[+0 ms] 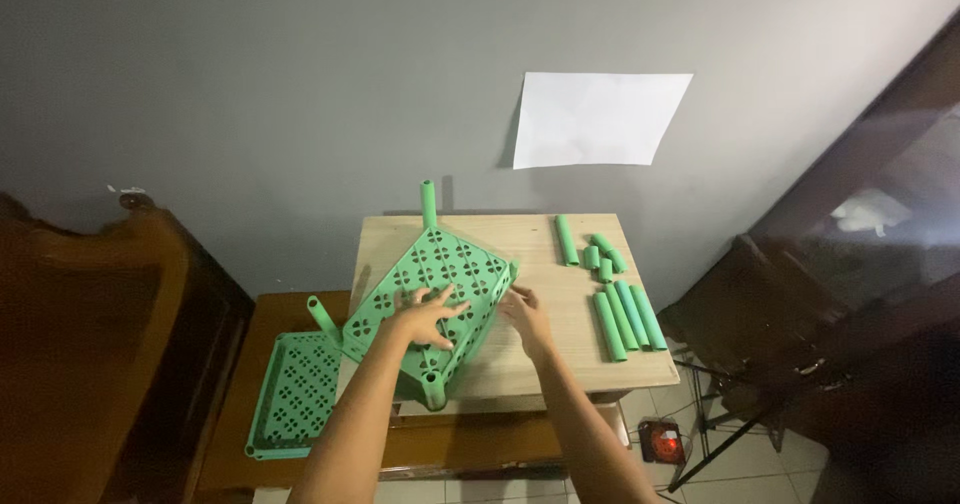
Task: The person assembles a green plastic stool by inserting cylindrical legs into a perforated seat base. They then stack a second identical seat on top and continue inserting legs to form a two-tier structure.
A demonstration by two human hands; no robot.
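A head camera looks down at a small wooden desk [560, 364] set against a grey wall.

Far left stands a dark wooden chair [90, 344]. Next to it, on a lower brown table [235, 424], lies a flat green perforated tray [295, 394] with a short tube standing at its far corner.

On the left half of the desk, a second green tray [455, 264] is tilted, its near edge hanging past the desk's front left corner. A tube [429, 204] sticks up from its far corner, and a socket shows at its near corner.

The left hand [425, 316] lies flat on the tray's perforated face, fingers spread. The right hand [525, 314] touches the tray's right edge with fingers loosely open; whether it grips the rim cannot be told.

To the right, several loose green tubes [625, 314] lie on the desk in a rough row, some long and some short. A white sheet of paper [598, 119] hangs on the wall above.

Risk, as a judgement: the tilted tray overhangs the desk and could slip off towards the lower table if either hand lets go. The round tubes near the desk's right edge could roll off if the desk is jolted.
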